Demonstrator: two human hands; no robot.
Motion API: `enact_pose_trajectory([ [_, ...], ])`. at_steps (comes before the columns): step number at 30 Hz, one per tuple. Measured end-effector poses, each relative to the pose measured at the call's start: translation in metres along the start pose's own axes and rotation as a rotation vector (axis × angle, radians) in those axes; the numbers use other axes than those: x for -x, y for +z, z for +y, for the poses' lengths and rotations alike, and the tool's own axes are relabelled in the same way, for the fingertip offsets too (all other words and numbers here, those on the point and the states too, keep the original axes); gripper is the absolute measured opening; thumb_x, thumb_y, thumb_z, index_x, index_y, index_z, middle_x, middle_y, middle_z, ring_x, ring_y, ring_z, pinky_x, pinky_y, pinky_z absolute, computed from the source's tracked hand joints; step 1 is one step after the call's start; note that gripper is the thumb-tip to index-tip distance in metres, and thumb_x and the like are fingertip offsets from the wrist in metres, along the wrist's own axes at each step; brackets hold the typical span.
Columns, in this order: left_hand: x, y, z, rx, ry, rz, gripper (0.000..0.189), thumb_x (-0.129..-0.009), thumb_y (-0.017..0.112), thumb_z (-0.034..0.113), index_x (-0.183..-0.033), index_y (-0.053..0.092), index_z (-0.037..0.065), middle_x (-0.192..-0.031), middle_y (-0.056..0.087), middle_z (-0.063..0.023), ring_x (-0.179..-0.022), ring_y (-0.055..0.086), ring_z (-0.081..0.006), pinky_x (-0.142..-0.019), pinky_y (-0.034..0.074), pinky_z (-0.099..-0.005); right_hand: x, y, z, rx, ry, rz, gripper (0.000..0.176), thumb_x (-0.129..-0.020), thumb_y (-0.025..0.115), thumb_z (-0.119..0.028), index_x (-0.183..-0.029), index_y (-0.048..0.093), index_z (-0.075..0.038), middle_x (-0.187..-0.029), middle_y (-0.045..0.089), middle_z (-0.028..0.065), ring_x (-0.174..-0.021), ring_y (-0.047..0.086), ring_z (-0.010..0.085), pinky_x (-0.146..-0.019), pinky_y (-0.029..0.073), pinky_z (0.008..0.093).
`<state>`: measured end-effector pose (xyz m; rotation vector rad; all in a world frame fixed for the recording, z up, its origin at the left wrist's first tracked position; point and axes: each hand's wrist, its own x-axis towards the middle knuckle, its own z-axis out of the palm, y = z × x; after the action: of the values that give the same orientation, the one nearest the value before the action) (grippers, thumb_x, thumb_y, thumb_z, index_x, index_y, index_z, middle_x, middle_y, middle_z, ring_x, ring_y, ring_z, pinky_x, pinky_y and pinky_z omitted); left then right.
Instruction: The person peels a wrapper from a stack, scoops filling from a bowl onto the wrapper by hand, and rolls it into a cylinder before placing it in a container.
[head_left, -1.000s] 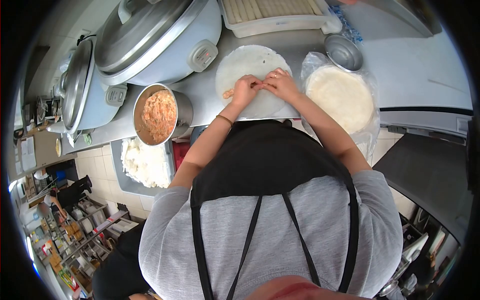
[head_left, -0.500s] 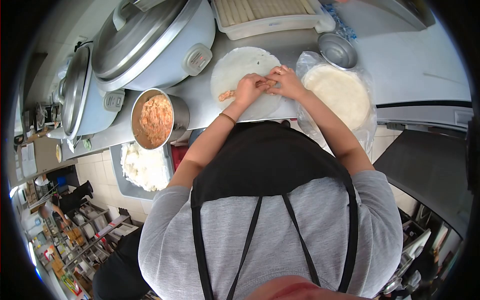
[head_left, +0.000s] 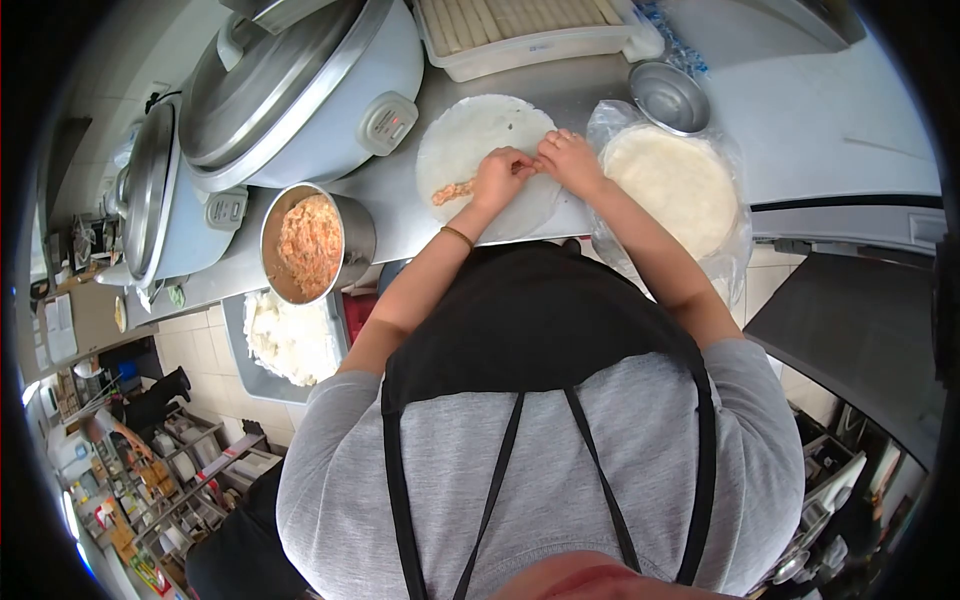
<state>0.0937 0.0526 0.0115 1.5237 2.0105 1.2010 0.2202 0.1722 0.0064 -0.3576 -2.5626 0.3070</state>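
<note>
A round, translucent wrapper sheet lies flat on the steel counter. Along its near part runs a strip of orange minced filling, and my hands hide the strip's right part. My left hand is over the sheet with its fingers bent together, pinching filling. Just to its right, my right hand has its fingertips closed on the same end of the filling, nearly touching the left ones. A metal pot of orange filling stands to the left. On the right, a stack of pale round wrappers rests on clear plastic.
Two large rice cookers occupy the counter's left. At the back stands a white plastic tub holding rows of pale rolls, with a metal bowl beside it. Below the counter edge is a grey bin of white shredded stuff.
My fingertips have drawn closer together, and the filling seen between them before is now mostly covered. My right hand has turned slightly. The view has shifted a little.
</note>
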Motion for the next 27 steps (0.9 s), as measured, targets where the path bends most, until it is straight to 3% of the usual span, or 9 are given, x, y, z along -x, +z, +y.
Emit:
enact_pose_trajectory([
  [3,0.001,-0.002,0.0,-0.016,0.005,0.011,0.011,-0.068,0.071,0.005,-0.077,0.066,0.002,-0.079,0.063,-0.0119,-0.07,0.063,-0.0228,-0.066,0.051,-0.0309,0.002,-0.01,0.006,-0.049,0.052,-0.034,0.013,-0.074,0.064,-0.022,-0.078,0.061,-0.01,-0.084,0.057,0.0046,-0.084,0.054,0.0243,-0.075,0.043,0.0358],
  [5,0.001,0.0,0.001,0.009,-0.006,0.012,0.01,-0.068,0.071,0.005,-0.077,0.066,0.002,-0.079,0.063,-0.0119,-0.069,0.063,-0.0228,-0.066,0.051,-0.031,-0.001,-0.019,0.006,-0.354,0.171,0.023,0.011,-0.073,0.064,-0.021,-0.08,0.063,-0.012,-0.085,0.058,0.0037,-0.085,0.053,0.0234,-0.077,0.042,0.0358],
  [6,0.001,0.0,0.0,-0.039,0.016,0.018,0.01,-0.068,0.071,0.005,-0.076,0.066,0.002,-0.078,0.063,-0.0119,-0.069,0.063,-0.0228,-0.065,0.051,-0.0309,0.0,-0.018,0.008,-0.354,0.171,0.022,0.011,-0.073,0.064,-0.021,-0.08,0.063,-0.012,-0.085,0.058,0.0037,-0.085,0.053,0.0234,-0.077,0.042,0.0358],
  [8,-0.001,0.002,-0.001,-0.085,0.041,0.021,0.01,-0.068,0.071,0.006,-0.076,0.066,0.002,-0.077,0.063,-0.012,-0.069,0.063,-0.0227,-0.065,0.051,-0.0308,0.002,-0.014,0.01,-0.289,0.008,-0.19,0.013,-0.073,0.064,-0.021,-0.083,0.064,-0.013,-0.087,0.058,0.003,-0.086,0.053,0.0235,-0.079,0.041,0.0361],
  [12,-0.005,0.005,-0.003,-0.072,0.032,0.014,0.011,-0.068,0.072,0.007,-0.077,0.067,0.002,-0.077,0.063,-0.012,-0.069,0.063,-0.0221,-0.064,0.051,-0.0309,0.003,-0.013,0.011,-0.284,0.027,-0.198,0.013,-0.074,0.065,-0.023,-0.081,0.065,-0.013,-0.087,0.059,0.002,-0.089,0.052,0.0232,-0.08,0.041,0.0366],
  [15,-0.007,0.005,0.0,0.02,-0.009,0.006,0.012,-0.068,0.072,0.007,-0.077,0.067,0.002,-0.077,0.063,-0.0119,-0.069,0.063,-0.0218,-0.063,0.051,-0.0311,0.002,-0.024,0.004,-0.248,0.089,-0.077,0.013,-0.076,0.065,-0.024,-0.08,0.066,-0.012,-0.086,0.059,0.0002,-0.091,0.051,0.0219,-0.082,0.04,0.0368],
  [20,-0.007,0.013,0.0,-0.021,0.016,0.027,0.012,-0.068,0.072,0.008,-0.077,0.067,0.002,-0.08,0.063,-0.0123,-0.068,0.062,-0.0219,-0.063,0.051,-0.0311,0.006,-0.016,0.013,-0.157,0.089,-0.335,0.024,-0.073,0.068,-0.03,-0.093,0.067,-0.016,-0.095,0.058,0.0004,-0.097,0.051,0.0215,-0.087,0.038,0.0364],
  [25,0.005,-0.005,0.006,-0.211,0.215,0.028,0.03,-0.069,0.07,0.008,-0.098,0.064,0.005,-0.085,0.064,-0.0116,-0.079,0.06,-0.027,-0.071,0.05,-0.0352,0.002,-0.029,0.012,-0.179,0.101,-0.282,0.028,-0.072,0.069,-0.026,-0.097,0.066,-0.014,-0.101,0.057,0.0018,-0.098,0.05,0.0225,-0.087,0.039,0.0366],
  [27,0.017,-0.022,0.008,-0.194,0.106,0.013,0.035,-0.068,0.07,0.008,-0.102,0.062,0.005,-0.088,0.064,-0.0116,-0.083,0.059,-0.0278,-0.074,0.049,-0.036,-0.006,-0.04,0.005,-0.183,0.138,-0.22,0.027,-0.073,0.068,-0.024,-0.097,0.065,-0.013,-0.102,0.057,0.0022,-0.098,0.051,0.023,-0.087,0.039,0.037],
])
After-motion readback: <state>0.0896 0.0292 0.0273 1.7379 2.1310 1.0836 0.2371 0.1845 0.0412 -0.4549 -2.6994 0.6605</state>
